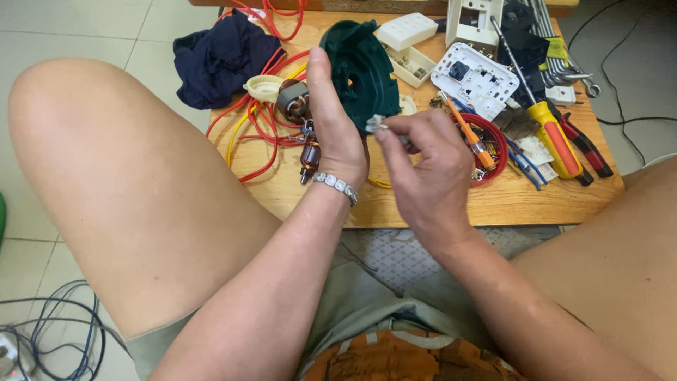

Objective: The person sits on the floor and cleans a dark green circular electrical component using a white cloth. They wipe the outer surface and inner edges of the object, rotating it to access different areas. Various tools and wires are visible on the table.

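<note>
On the far left, a tangle of grey and blue cables (pixel 56 331) lies on the pale tiled floor (pixel 84 28) beside the person's bare knee. A low wooden table (pixel 437 204) stands ahead, and at its left end sits a crumpled dark blue cloth (pixel 222 60) with loops of red and yellow wire (pixel 257 123) spilling out beside it. A small copper-wound motor (pixel 293 102) rests among those wires. The left hand (pixel 335 123), a silver bracelet (pixel 337 187) at its wrist, stands on edge with fingers closed around the rim of a dark green plastic housing (pixel 360 67), holding it upright above the table's middle; the housing is round, dished, with ribs and a hole near its centre. Just to its right, the right hand (pixel 427 166) pinches a small pale metal piece (pixel 376 125) between thumb and fingertips, close against the housing's lower edge; it may be a connector, though it is too small to tell. Farther right lie white switch plates (pixel 479 77), a coil of red wire (pixel 493 141), a small orange screwdriver (pixel 472 137), a large yellow-and-orange screwdriver (pixel 553 134) and red-handled pliers (pixel 589 144). A black cable (pixel 627 116) trails across the floor at the right edge.
</note>
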